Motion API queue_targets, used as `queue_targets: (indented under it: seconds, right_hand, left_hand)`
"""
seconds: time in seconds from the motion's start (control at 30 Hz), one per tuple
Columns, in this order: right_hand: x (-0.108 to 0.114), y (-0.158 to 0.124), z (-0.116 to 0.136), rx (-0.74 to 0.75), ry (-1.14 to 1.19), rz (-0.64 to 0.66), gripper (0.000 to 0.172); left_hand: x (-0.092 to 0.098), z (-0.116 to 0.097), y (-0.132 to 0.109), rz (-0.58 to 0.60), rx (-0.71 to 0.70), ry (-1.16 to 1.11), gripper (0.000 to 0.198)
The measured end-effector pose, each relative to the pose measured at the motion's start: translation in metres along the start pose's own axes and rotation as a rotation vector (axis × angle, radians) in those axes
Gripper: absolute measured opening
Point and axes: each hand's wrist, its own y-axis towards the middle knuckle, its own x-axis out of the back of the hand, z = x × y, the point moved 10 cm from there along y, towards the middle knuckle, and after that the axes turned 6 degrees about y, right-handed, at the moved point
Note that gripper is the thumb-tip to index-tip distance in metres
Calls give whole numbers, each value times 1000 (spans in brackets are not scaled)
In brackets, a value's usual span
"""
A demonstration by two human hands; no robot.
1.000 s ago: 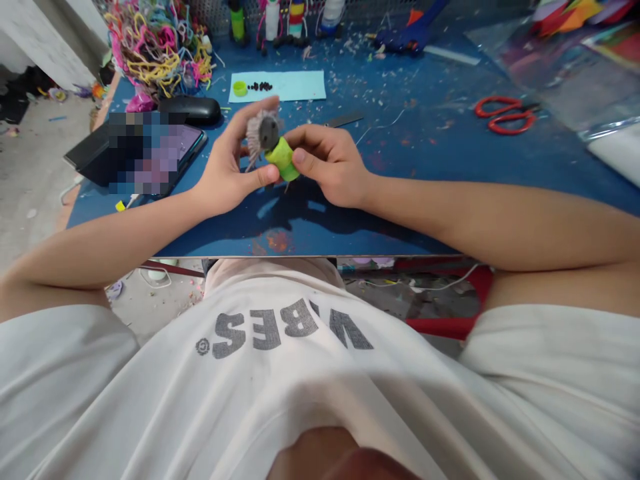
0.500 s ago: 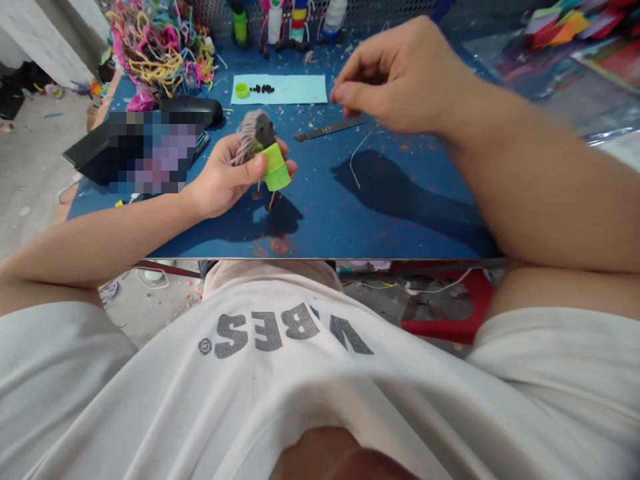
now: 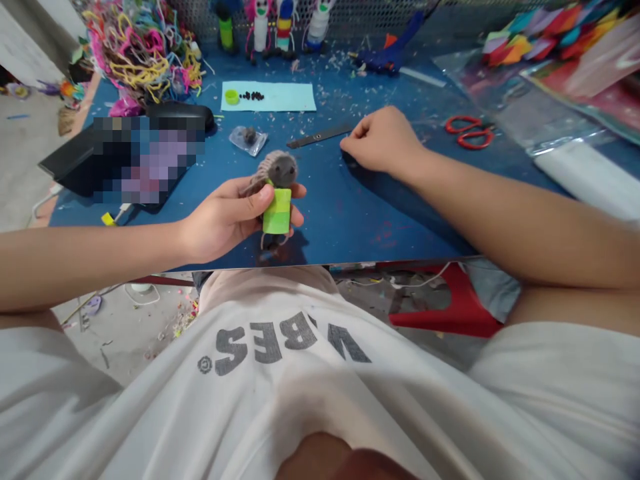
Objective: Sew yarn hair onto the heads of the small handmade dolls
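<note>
My left hand (image 3: 225,213) is wrapped round a small doll (image 3: 277,212) with a lime-green cylinder body. Its grey head (image 3: 283,170) has two dark eyes and strands of grey yarn hair, and thin legs hang below. My right hand (image 3: 383,140) rests low at the blue table, fingertips pressed together. Whatever is between those fingertips, if anything, is hidden. Close to them lies the right end of a flat grey metal strip (image 3: 320,136). A small clear plastic bag (image 3: 249,141) with something dark inside lies behind the doll.
On a pale blue card (image 3: 290,97) sit a green ring (image 3: 232,97) and several black beads (image 3: 253,96). Red-handled scissors (image 3: 470,132), a blue glue gun (image 3: 390,57), a yarn heap (image 3: 145,50), a phone (image 3: 160,160) and finished dolls (image 3: 260,30) are around. Plastic packets (image 3: 530,100) lie right.
My right hand has come down from the air to the tabletop. The doll has turned more upright, its face towards me. The white thread on the table no longer shows.
</note>
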Motion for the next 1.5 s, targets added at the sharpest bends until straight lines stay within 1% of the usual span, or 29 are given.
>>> queue_targets:
  seconds: [0.07,0.13,0.17,0.23,0.27,0.3,0.33,0.37,0.4,0.43,0.47,0.53,0.63,0.67,0.73,0.8,0.83,0.87,0.93,0.97,1.0,1.03,1.07,1.1,1.17,1.23,1.3,1.4,1.5]
  right_hand:
    - [-4,5,3,27,-8,2,32]
    - [0,8,5,78,-19,-11,16]
    - [7,9,5,110,-32,-32,13]
    - [27,12,8,218,-103,-87,42]
    - [37,14,9,276,-187,-112,48]
    - [41,16,11,339,-280,-83,51]
    - [48,20,8,325,-362,-85,56]
    - [47,23,6,340,-436,-20,64]
    - [43,26,2,318,-513,53,69]
    - [39,29,-2,289,-584,101,71]
    - [37,30,4,340,-628,95,67]
    - [26,30,19,484,-661,84,50]
    - [5,47,19,505,-614,171,21]
    - [3,58,13,459,-580,181,8]
    - [5,77,7,463,-478,141,17]
    - [18,88,3,467,-322,-2,26]
    - [26,86,5,500,-195,-101,34]
    - [34,78,9,549,-37,-195,43]
    - [47,47,16,655,400,-359,69]
    - [46,29,22,691,613,-361,74]
    - [46,10,25,707,833,-396,73]
    - [40,-8,34,712,991,-360,68]
    - [31,-25,48,713,1080,-287,63]
    - [20,-41,64,712,1100,-175,57]
    - [10,-70,89,730,1101,-57,60]
    - [6,-89,102,727,1080,-24,62]
    - [3,-101,110,736,1044,28,67]
    - [0,-114,122,801,987,81,70]
    - [0,-117,128,820,987,65,69]
  left_hand:
    - [6,0,-2,-17,-28,-14,51]
    - [15,3,-2,-50,-37,-55,50]
    - [19,5,-1,-64,-34,-87,49]
    - [24,10,1,-81,-22,-146,44]
    - [25,11,2,-79,-19,-164,41]
    - [25,13,3,-71,-19,-173,39]
    - [24,14,4,-61,-20,-176,38]
    - [23,14,4,-49,-24,-177,38]
    - [22,14,4,-37,-28,-179,39]
    - [22,14,4,-27,-32,-183,40]
    - [21,15,4,-20,-35,-187,41]
    - [21,15,4,-13,-36,-192,41]
    - [24,16,5,-23,-32,-192,40]
    - [25,16,6,-29,-29,-190,40]
    - [26,15,6,-37,-33,-191,41]
    - [26,14,6,-38,-38,-198,44]
    - [25,13,6,-36,-43,-203,46]
    - [24,13,6,-33,-47,-207,47]
    - [23,13,5,-43,-50,-209,48]
    - [23,13,5,-60,-49,-206,46]
    - [25,13,4,-91,-51,-201,42]
    - [27,13,4,-129,-53,-191,38]
    - [30,12,3,-167,-60,-181,35]
    - [33,12,2,-200,-72,-169,33]
    - [37,9,1,-229,-108,-143,34]
    - [39,7,1,-235,-137,-107,38]
    - [42,7,0,-244,-142,-73,39]
    - [44,10,2,-248,-114,-56,38]
    - [43,11,3,-229,-94,-55,36]
